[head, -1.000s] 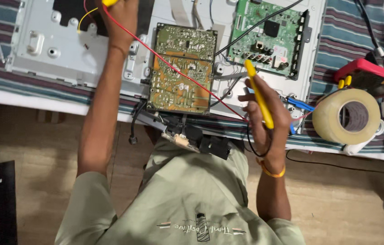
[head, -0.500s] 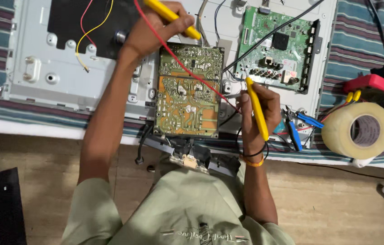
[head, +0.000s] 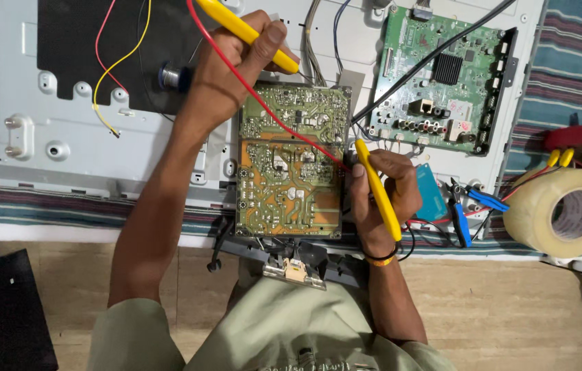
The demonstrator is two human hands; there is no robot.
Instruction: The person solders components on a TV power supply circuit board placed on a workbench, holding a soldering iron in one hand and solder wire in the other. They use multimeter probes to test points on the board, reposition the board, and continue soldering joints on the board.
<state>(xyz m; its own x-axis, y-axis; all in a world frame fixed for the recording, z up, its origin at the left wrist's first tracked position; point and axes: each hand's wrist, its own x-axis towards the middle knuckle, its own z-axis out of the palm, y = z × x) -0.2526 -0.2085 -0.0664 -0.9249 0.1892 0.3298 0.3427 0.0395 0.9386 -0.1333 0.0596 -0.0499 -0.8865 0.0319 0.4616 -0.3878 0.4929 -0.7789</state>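
Both hands grip yellow probes: left hand (head: 226,75) one probe (head: 246,33), right hand (head: 380,196) another (head: 378,199). Tips touch an orange-green circuit board (head: 291,161). Tape roll (head: 562,211) nearby.

Two yellow probes (head: 246,31) (head: 378,189), one trailing a red wire (head: 263,110). Centre: a green and orange circuit board (head: 289,165). Upper right: a green board (head: 442,75). Right edge: a tan tape roll (head: 559,209). Beneath lies a blue-and-maroon striped cloth (head: 573,75).
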